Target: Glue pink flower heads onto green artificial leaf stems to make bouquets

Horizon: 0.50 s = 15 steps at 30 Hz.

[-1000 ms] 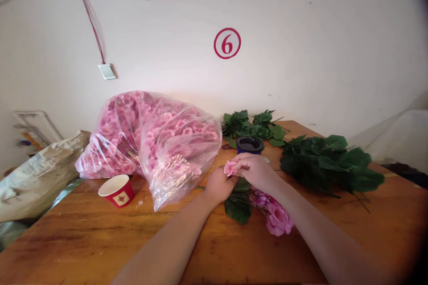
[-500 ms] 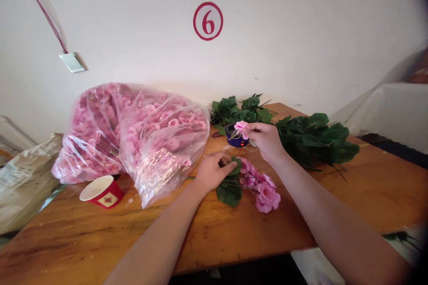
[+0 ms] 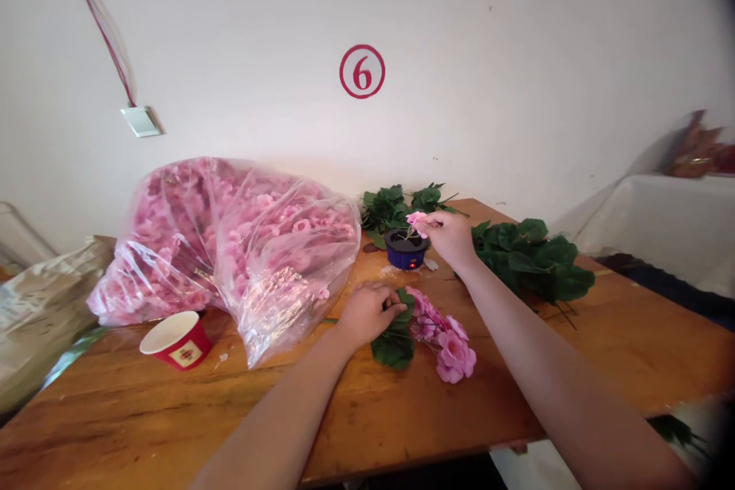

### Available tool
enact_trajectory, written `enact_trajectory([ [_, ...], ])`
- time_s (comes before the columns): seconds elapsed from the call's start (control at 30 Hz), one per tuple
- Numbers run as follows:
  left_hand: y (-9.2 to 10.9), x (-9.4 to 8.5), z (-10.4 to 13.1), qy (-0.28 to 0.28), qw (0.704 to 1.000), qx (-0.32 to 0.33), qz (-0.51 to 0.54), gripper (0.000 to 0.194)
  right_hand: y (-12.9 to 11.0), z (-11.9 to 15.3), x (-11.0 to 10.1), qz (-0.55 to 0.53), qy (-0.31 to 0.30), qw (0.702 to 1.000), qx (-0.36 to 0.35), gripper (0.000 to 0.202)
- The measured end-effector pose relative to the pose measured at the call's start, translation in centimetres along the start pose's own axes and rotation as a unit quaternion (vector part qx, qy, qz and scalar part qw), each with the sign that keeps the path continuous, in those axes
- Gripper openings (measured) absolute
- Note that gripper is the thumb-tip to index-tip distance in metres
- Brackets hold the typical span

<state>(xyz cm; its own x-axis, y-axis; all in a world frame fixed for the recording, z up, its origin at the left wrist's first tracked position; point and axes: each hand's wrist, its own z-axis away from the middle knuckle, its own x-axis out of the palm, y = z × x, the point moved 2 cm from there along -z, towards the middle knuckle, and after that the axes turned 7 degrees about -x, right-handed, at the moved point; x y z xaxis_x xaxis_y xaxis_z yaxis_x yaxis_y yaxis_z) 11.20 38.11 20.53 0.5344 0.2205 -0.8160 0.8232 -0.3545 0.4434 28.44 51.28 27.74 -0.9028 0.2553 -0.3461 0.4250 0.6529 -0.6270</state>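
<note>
Pinched in my right hand (image 3: pixel 451 236) is a small pink flower (image 3: pixel 417 223), its thin stems over the dark opening of a round blue pot (image 3: pixel 405 251) with a red light on its front. My left hand (image 3: pixel 372 311) is closed on a green-leaved stem (image 3: pixel 393 344) resting low over the wooden table (image 3: pixel 230 413). Beside those leaves, to the right, lies a cluster of pink blossoms (image 3: pixel 453 352). The leaves partly hide the left fingertips.
Clear plastic bags of pink flowers (image 3: pixel 276 237) fill the left back. A red paper cup (image 3: pixel 182 342) stands before them. Green leaf bunches lie behind the pot (image 3: pixel 386 208) and to the right (image 3: pixel 537 256). A wall rises behind the table.
The view has tilted up, showing more of a picture on the wall. The flower in my right hand now sits over the pot's opening, which shows more. My left hand keeps hold of the leafy stem.
</note>
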Motion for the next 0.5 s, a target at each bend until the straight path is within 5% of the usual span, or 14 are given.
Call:
enact_trajectory([
  [0.17,-0.1,0.0,0.1,-0.001,1.0,-0.006,0.008,0.018,0.3,-2.3,2.4,0.061,-0.083,0.995,-0.014,0.013],
  [0.5,-0.3,0.2,0.0,-0.001,1.0,-0.012,0.026,0.017,0.9,-2.8,4.4,0.036,-0.125,0.991,-0.001,0.011],
])
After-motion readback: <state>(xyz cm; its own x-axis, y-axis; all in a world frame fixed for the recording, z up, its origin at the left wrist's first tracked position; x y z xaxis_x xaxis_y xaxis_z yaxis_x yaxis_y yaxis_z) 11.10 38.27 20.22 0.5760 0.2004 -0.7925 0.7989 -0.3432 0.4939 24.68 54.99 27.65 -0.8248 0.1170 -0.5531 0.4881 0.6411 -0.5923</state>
